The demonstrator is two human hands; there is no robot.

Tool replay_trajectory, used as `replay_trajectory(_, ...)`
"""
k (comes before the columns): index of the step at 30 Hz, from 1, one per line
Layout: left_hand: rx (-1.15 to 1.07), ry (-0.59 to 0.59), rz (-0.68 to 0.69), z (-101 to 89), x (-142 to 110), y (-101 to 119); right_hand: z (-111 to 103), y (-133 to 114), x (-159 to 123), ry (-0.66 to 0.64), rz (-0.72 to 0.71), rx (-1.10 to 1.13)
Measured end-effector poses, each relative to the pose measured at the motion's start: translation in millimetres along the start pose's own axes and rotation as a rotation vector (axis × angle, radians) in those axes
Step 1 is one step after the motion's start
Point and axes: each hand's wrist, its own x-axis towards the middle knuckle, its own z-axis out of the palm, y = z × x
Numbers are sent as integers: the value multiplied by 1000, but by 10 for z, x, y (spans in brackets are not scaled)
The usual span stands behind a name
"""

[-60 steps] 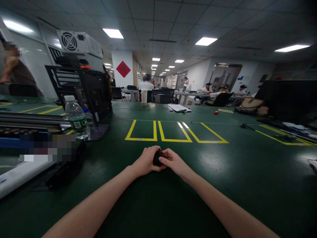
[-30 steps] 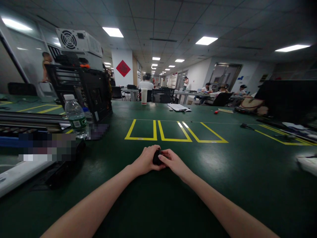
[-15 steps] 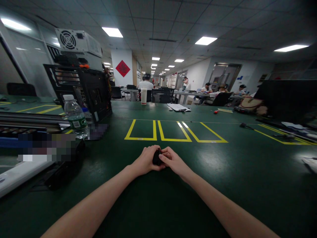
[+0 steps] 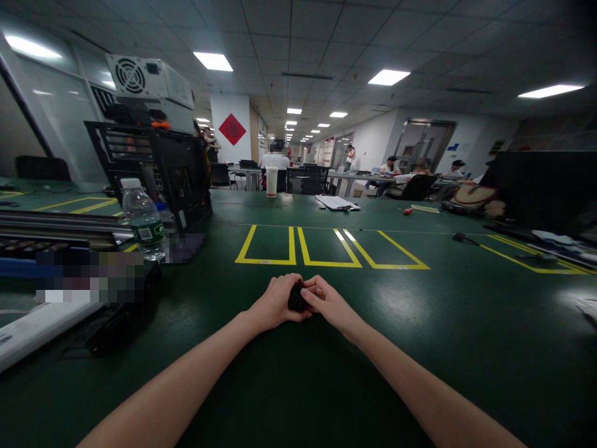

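Note:
Between my two hands is a small, dark, rounded object; its kind is not clear, since fingers cover most of it. My left hand wraps around it from the left, fingers over the top and thumb underneath. From the right, my right hand pinches it with thumb and fingers. Both hands are close to the green tabletop, just on the near side of the yellow tape outlines.
A water bottle and an open computer case with a power supply on top stand at left. Farther back are a white cup and a clipboard. A black monitor is at right. Several people sit beyond.
Both hands keep almost the same hold on the dark object. The whole view has shifted very slightly.

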Motion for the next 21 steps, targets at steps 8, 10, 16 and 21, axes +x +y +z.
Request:
replay_trajectory(8, -6, -5, 3, -8, -8, -3, -15, 42, 21, 4, 56, 0)
replay_trajectory(10, 0, -19, 21, -34, -13, 12, -29, 20, 14, -25, 25, 2)
replay_trajectory(16, -15, -64, 25, -117, -28, 71, -28, -40, -23, -46, 14, 29)
replay_trajectory(21, -11, -25, 29, -59, -22, 27, -6, 22, -8, 0, 45, 19)
